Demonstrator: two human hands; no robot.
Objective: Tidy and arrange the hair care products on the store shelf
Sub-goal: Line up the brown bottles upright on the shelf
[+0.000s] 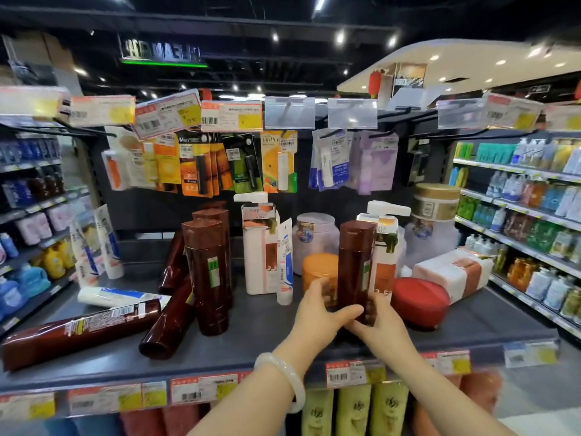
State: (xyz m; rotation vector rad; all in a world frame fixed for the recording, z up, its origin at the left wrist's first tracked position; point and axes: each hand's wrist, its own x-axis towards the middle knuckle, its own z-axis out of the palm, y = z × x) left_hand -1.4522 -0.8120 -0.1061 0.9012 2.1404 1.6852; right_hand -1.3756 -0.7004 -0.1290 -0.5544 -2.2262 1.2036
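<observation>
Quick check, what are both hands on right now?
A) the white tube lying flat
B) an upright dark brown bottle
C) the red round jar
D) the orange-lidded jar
B: the left hand and right hand grip the base of the upright dark brown bottle from either side, while the red round jar sits untouched to the right.

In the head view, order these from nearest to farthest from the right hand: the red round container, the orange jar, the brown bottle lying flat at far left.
1. Red round container, just right of the right hand.
2. Orange jar, behind the left hand.
3. Lying brown bottle, far left on the shelf.
</observation>
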